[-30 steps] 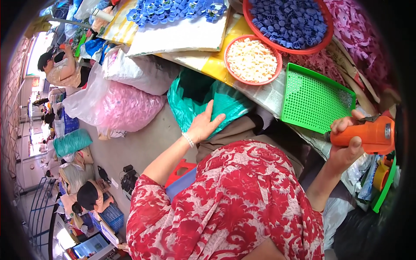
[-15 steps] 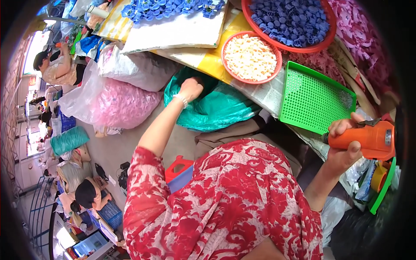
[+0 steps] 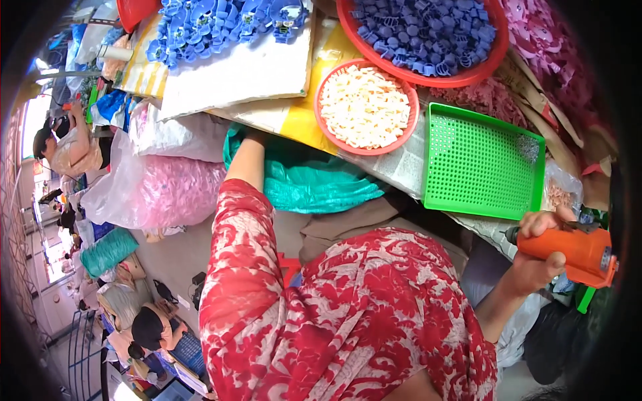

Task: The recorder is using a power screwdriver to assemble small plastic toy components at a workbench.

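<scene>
My left forearm [image 3: 247, 162] reaches down into a teal plastic bag [image 3: 321, 184] that hangs below the table's edge. The bag's rim and the table hide the hand and its fingers. On the right, my right hand [image 3: 535, 264] is closed round an orange electric screwdriver [image 3: 565, 247], its dark nose pointing left. Just above that hand lies a green perforated tray [image 3: 481, 164] with a small heap of tiny metal parts [image 3: 529, 148] in one corner. Left of the tray is a red basket [image 3: 409, 134] full of small cream-coloured pieces.
A larger red basin [image 3: 505, 50] holds blue plastic parts. More blue parts [image 3: 224, 27] lie on a white board [image 3: 234, 80]. Left of the teal bag stands a clear bag of pink pieces [image 3: 177, 190]. Pink parts [image 3: 555, 53] are heaped far right. People sit at work farther left.
My left hand has gone deeper into the teal bag, out of sight. My right hand still holds the electric screwdriver, now slightly lower and farther right. The whole view has shifted somewhat.
</scene>
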`<move>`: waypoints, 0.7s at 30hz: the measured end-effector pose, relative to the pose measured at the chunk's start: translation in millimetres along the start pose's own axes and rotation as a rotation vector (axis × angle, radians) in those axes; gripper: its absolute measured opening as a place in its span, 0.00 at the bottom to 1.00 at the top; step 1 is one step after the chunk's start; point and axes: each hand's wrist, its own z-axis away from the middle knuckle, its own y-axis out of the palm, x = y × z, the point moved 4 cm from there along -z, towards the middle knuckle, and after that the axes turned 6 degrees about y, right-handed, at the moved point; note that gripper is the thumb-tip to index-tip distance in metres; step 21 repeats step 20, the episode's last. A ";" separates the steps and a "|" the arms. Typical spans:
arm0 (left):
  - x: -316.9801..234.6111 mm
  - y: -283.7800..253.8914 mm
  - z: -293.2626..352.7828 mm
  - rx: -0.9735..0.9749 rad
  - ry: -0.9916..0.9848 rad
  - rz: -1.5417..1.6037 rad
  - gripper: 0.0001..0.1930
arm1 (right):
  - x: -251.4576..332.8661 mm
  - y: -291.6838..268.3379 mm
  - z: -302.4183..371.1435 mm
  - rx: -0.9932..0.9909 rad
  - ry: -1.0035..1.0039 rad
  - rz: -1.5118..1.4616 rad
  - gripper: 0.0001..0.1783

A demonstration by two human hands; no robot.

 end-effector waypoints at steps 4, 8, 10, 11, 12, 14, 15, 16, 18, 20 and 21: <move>-31.4 25.9 4.6 0.004 -0.052 0.060 0.32 | -11.4 6.7 -7.2 0.005 0.000 0.002 0.45; -107.1 53.7 39.2 0.009 -0.126 0.112 0.33 | -19.2 25.1 -9.9 0.064 0.045 -0.031 0.45; -143.8 62.6 66.2 0.000 -0.163 0.132 0.33 | -17.6 27.7 -11.8 0.103 0.032 -0.062 0.45; -162.4 69.0 73.0 -0.007 -0.180 0.139 0.33 | -17.6 28.3 -14.2 0.108 0.029 -0.067 0.45; -169.2 72.8 72.8 -0.010 -0.194 0.145 0.34 | -17.2 29.7 -14.6 0.109 0.023 -0.054 0.44; -167.2 72.4 77.6 -0.019 -0.214 0.155 0.34 | -15.3 32.4 -17.3 0.105 0.012 -0.045 0.44; -165.1 72.0 78.7 -0.024 -0.225 0.161 0.34 | -13.5 33.3 -18.7 0.103 -0.003 -0.056 0.44; -155.6 67.8 75.7 -0.032 -0.228 0.167 0.34 | -10.1 31.7 -20.2 0.096 -0.023 -0.063 0.43; -133.8 59.5 73.6 -0.052 -0.225 0.174 0.35 | -6.6 27.5 -18.0 0.111 -0.025 -0.080 0.43; -118.0 51.7 52.0 -0.102 -0.198 0.180 0.35 | 2.3 27.8 -12.2 0.134 -0.058 -0.076 0.43; -118.0 51.7 52.0 -0.102 -0.198 0.180 0.35 | 2.3 27.8 -12.2 0.134 -0.058 -0.076 0.43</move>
